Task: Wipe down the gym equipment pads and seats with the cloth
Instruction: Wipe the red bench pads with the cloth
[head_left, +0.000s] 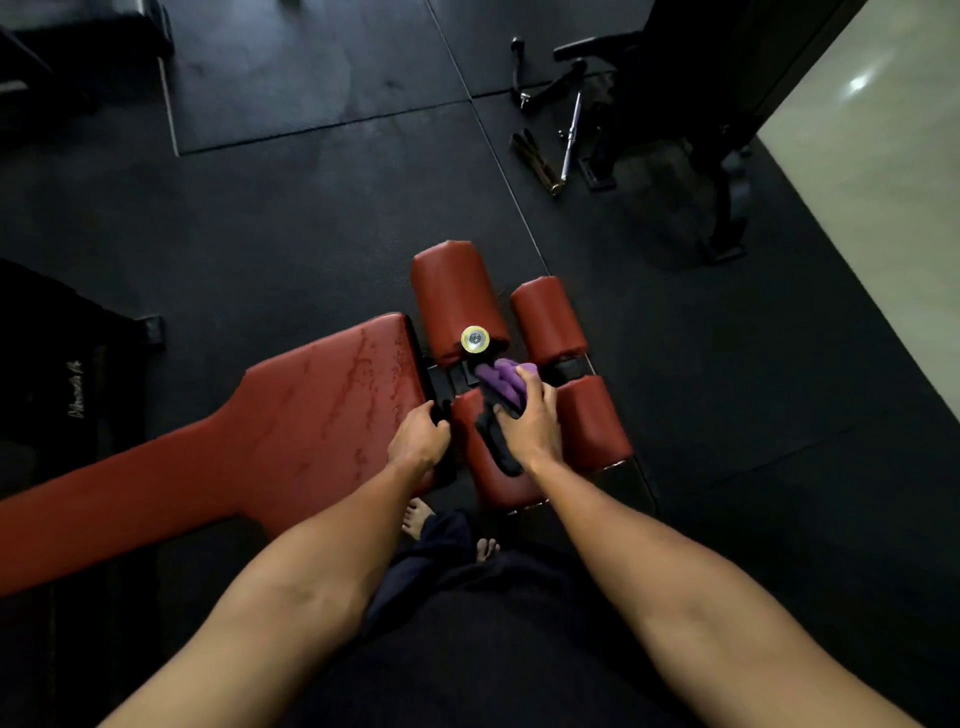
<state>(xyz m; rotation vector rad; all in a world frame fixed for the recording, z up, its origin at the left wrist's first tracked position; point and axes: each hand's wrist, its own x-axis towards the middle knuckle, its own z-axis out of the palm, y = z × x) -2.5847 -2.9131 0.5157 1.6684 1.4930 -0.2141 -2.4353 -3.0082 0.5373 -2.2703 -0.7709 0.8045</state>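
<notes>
Nearest, the left hand (418, 434) curls its fingers round the black metal frame (441, 395) at the wide end of the long red padded bench seat (311, 410). The right hand (530, 421) grips a bunched purple-and-black cloth (501, 382) against the near red vinyl roller pad (498, 483). Soft, light and floppy, the cloth probably handles best wadded under the palm; beyond stand two more red rollers (457, 291).
</notes>
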